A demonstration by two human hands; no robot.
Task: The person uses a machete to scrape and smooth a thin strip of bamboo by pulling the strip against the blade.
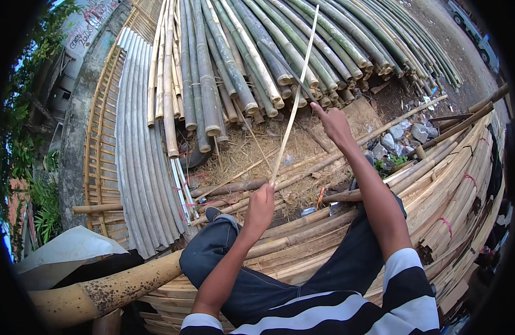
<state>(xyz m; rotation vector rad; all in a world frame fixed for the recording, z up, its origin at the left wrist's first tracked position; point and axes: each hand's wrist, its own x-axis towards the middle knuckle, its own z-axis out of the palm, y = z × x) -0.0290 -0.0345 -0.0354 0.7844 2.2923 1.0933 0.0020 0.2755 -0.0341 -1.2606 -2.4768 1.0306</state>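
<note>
The left hand (260, 206) grips the bamboo strip (288, 133) by its near end; the right hand (334, 124) clasps a knife (307, 93) crossing the strip before bamboo poles (206, 72); shallow, outward strokes seem safest.

We lose the near end of the pale strip (291, 123) inside the left hand (260, 209), and the right hand (333, 125) covers the gripped part of the dark blade (306, 90). Many bamboo poles (204, 72) run out past the far edge. At far right, the dark rim cuts off a vehicle (483, 44) (perhaps a truck); near right, we find the clutter (486, 259) too small and dim to tell.
</note>
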